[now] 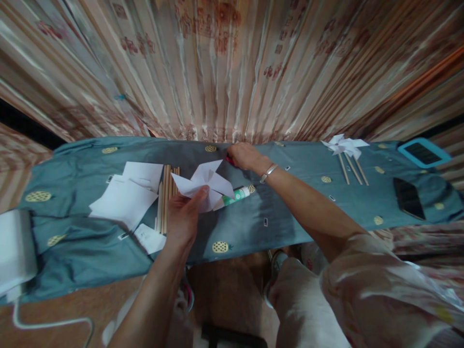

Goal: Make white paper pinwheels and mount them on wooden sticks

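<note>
Patterned cloth (241, 229) is lying before curtain (232, 72) | left hand (183, 215) is pinching white pinwheel (217, 182) above cloth, thumb uppermost | right hand (246, 156) is resting farther out, fingers bending over red object (229, 159), grip unclear

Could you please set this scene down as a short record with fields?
Left hand: holds a white paper pinwheel
Right hand: at a small red object, mostly hidden; grip unclear
Near the held pinwheel: green-and-white tube
Left side: wooden sticks, white paper sheets
Right side: white pinwheels with three sticks, blue-framed tablet, dark flat device
Surface: teal pineapple-print cloth
</note>
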Motion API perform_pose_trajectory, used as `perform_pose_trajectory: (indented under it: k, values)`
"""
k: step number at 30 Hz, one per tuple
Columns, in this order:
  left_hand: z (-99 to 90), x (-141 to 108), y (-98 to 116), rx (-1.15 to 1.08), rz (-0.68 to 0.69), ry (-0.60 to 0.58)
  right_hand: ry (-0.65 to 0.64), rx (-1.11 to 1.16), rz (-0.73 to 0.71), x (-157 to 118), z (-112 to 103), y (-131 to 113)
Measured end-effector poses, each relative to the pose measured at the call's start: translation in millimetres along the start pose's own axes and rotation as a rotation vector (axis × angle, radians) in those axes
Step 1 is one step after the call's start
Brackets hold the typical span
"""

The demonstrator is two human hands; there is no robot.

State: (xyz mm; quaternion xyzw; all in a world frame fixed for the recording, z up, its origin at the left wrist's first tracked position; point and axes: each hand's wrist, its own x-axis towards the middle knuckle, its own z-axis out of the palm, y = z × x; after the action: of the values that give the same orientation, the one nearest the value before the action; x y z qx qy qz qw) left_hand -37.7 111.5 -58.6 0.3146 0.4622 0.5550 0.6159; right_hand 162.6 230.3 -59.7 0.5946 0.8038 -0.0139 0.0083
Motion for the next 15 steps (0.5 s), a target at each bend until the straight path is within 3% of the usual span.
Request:
perform_pose_trajectory:
  k: [9,15]
  values:
    - [3.1,-1,-1,-0.029,0.022,0.006,0.048,0.074,0.088,-4,-2,14]
    - [6.6,-3,0,-0.037,-0.023,0.037,0.189,0.4,0.193,-2,11,25]
